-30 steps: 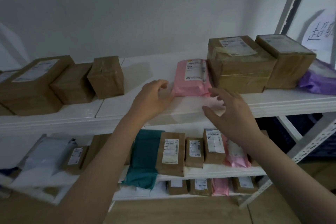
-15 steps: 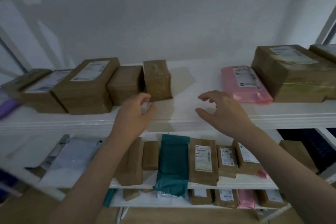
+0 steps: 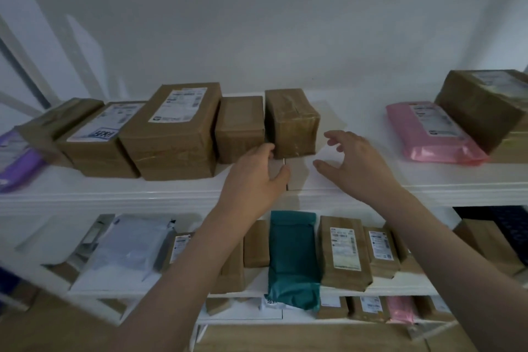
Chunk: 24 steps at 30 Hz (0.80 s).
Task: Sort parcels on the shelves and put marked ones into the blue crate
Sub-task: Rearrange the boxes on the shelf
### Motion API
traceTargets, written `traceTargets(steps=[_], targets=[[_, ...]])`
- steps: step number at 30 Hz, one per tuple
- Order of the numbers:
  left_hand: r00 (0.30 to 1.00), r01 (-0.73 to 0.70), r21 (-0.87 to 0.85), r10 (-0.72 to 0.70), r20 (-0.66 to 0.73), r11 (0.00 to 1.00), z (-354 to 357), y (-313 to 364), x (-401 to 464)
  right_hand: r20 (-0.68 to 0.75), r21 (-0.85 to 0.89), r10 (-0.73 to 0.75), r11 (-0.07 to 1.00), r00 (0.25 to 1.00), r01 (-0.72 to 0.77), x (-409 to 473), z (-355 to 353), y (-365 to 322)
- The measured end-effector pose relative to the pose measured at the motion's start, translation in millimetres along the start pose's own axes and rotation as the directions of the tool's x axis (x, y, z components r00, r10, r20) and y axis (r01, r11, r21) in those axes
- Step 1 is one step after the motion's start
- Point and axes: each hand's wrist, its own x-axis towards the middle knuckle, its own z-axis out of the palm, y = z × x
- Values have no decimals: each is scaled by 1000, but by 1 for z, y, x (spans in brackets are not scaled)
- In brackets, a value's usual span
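Note:
On the white upper shelf [image 3: 171, 190] stands a row of brown taped boxes. A small brown box [image 3: 291, 123] with no label showing is the rightmost of that row. My left hand [image 3: 255, 180] is at its front left corner, fingers apart, holding nothing. My right hand [image 3: 354, 163] hovers just right of the same box, fingers spread and empty. A larger labelled box [image 3: 174, 128] and a plain box [image 3: 240, 128] stand to the left. A pink mailer [image 3: 434, 134] lies further right. The blue crate is only a dark blue shape [image 3: 511, 231] at the right edge.
Another brown box [image 3: 485, 106] sits at the far right of the upper shelf, and a purple mailer [image 3: 14, 160] at the far left. The lower shelf holds a teal mailer [image 3: 293, 257], a white mailer [image 3: 128, 248] and several labelled brown parcels [image 3: 343, 251].
The view has swung left along the shelf. Both hands left the pink mailer and moved left to either side of the small brown box.

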Motion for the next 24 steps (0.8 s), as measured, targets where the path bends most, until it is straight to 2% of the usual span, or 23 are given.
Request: traceTargets(steps=[6, 11, 17, 24], targets=[[998, 62, -34, -62, -24, 998, 7, 9, 9, 48, 22, -7, 1000, 999, 6, 15, 1, 3], [999, 48, -30, -49, -20, 998, 12, 16, 12, 97, 75, -62, 996, 993, 55, 15, 4, -1], [1000, -2, 4, 2, 14, 1000, 20, 25, 9, 66, 78, -50, 996, 997, 45, 1, -2, 5], [992, -95, -66, 99, 73, 993, 52, 60, 17, -58, 25, 21, 1000, 998, -19, -23, -39, 41]])
